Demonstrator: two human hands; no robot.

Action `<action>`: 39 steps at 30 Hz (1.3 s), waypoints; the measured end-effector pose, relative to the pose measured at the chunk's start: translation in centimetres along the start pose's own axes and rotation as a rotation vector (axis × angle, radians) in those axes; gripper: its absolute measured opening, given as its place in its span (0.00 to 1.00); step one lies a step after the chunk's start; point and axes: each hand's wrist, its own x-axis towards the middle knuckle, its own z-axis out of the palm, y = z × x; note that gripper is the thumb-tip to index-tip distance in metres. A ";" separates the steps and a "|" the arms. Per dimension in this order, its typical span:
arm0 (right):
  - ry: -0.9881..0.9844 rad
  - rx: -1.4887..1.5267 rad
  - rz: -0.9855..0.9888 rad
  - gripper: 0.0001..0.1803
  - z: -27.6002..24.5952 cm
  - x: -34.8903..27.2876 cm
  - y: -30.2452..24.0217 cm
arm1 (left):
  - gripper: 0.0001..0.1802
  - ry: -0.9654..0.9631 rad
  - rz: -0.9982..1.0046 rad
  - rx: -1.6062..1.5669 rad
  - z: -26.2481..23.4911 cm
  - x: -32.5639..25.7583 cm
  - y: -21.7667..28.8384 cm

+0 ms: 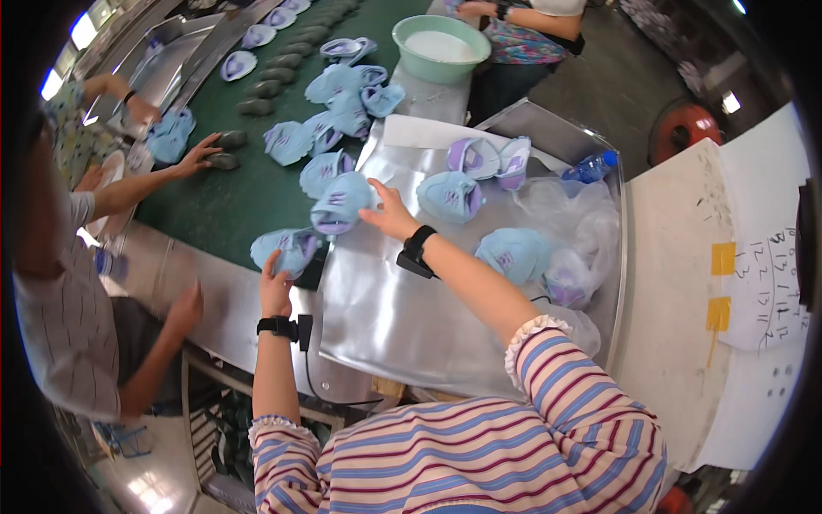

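My left hand [275,287] grips a light-blue shoe upper [289,248] at the near edge of the green conveyor belt [231,201]. My right hand [390,214] reaches over the metal tray [385,308] and holds another light-blue shoe upper [341,204] with purple marks at the tray's far left corner. Both wrists wear black bands. More blue and purple uppers [451,195] lie on the tray to the right of my right hand.
Several uppers [342,94] are piled on the belt, with dark grey shoe lasts [261,86] in a row. A green basin [441,47] stands at the back. Clear plastic bags [574,218] and a water bottle [591,167] lie on the tray's right. A person's hand [195,156] reaches from the left.
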 end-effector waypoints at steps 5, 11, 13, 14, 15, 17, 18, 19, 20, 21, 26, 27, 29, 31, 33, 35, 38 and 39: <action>0.090 -0.882 -0.024 0.48 -4.4 -0.1 -0.9 | 0.35 0.083 -0.292 0.116 -2.4 1.1 -2.4; 0.090 -0.823 0.254 0.56 -17.6 3.4 3.5 | 0.35 0.188 0.308 0.599 4.5 -1.9 -3.1; -0.408 -1.057 0.474 0.52 -15.3 2.4 3.7 | 0.35 -0.217 0.110 0.407 8.4 -4.2 -1.2; -0.371 -1.079 0.450 0.49 -13.9 1.8 3.9 | 0.36 -0.312 -0.026 0.424 10.5 -4.9 -0.9; -0.334 -1.099 0.423 0.46 -12.4 1.2 4.3 | 0.37 -0.403 -0.161 0.439 12.4 -5.4 -0.8; -0.272 -0.863 0.287 0.39 -10.7 -0.4 5.6 | 0.37 -0.418 -0.114 0.439 15.0 -4.3 -3.9; -0.415 -0.705 0.209 0.38 -9.9 -1.7 6.0 | 0.38 -0.400 -0.129 0.369 15.8 -3.7 -5.4; -0.549 -0.543 0.133 0.36 -9.1 -3.2 6.3 | 0.38 -0.388 -0.144 0.300 16.6 -3.0 -6.9; -0.439 -0.468 0.087 0.34 -8.0 -5.8 6.5 | 0.38 -0.377 -0.161 0.230 17.1 -2.4 -8.0; -0.332 -0.387 0.047 0.32 -7.1 -7.9 6.3 | 0.37 -0.364 -0.156 0.282 17.1 -1.9 -8.8; -0.418 -0.903 0.079 0.30 -12.3 -8.8 -1.5 | 0.29 -0.384 -0.146 0.321 14.5 -2.9 -8.3; -0.336 -1.168 -0.242 0.32 -13.3 -8.8 -0.4 | 0.28 -0.362 -0.117 0.341 13.7 -3.3 -7.5; -0.443 -1.330 -0.151 0.32 -14.0 -8.1 -0.4 | 0.25 -0.336 -0.136 0.299 12.2 -4.0 -6.4; -0.468 -1.426 -0.169 0.37 -13.8 -6.7 0.8 | 0.22 -0.289 -0.167 0.221 11.2 -5.2 -4.8; -0.299 -1.287 -0.277 0.38 -14.8 -5.3 4.9 | 0.22 -0.339 -0.077 0.244 11.8 -5.3 -3.8; -0.233 -0.729 0.136 0.35 -16.5 -2.5 4.7 | 0.23 -0.339 0.036 0.283 11.2 -5.4 -3.0; -0.360 0.156 0.421 0.30 -17.8 -1.7 2.9 | 0.24 -0.259 0.160 0.251 8.5 -4.8 -1.9; -0.426 0.457 0.458 0.28 -17.9 -1.8 1.1 | 0.26 -0.228 0.200 0.255 7.7 -4.9 -1.3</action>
